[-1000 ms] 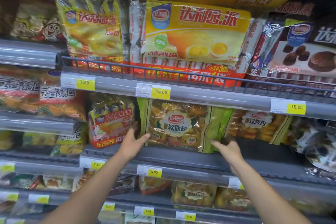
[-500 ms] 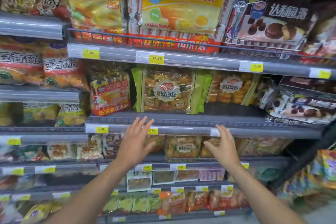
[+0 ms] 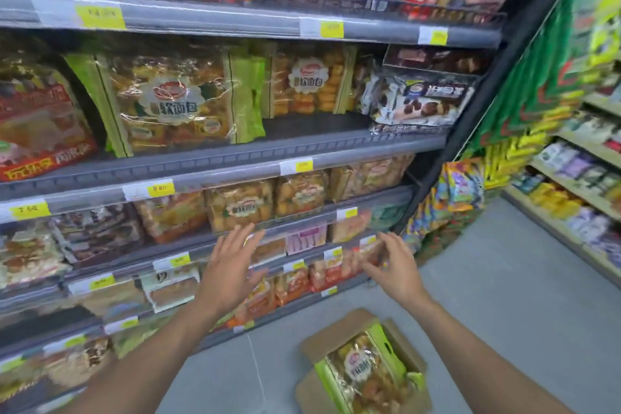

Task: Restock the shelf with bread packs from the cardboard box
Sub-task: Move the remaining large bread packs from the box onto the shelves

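View: head camera, angled down along a grey metal store shelf [image 3: 319,141] toward the floor.
Left hand: the left hand [image 3: 232,265] is raised in front of the lower tiers, fingers straight and spread, palm toward the shelf. It holds nothing.
Right hand: the right hand [image 3: 395,270] is level with the left and apart from it, fingers loosely bent. It holds nothing.
Box: a brown cardboard box [image 3: 336,333] sits on the grey floor [image 3: 504,279] near the shelf base, below the right hand, flaps open.
Pack in box: a clear plastic bread pack with green edges [image 3: 366,376] lies on top inside the box, label up.
Shelved packs: a matching green-edged bread pack [image 3: 174,101] stands upright on the middle tier. A second one [image 3: 311,81] stands to its right, set further back.
Neighbours: a red snack pack [image 3: 37,131] stands to the left, a dark chocolate-cake pack [image 3: 423,101] to the right.
Price tags: yellow tags [image 3: 161,190] line the shelf edges. Their print is too blurred to read.
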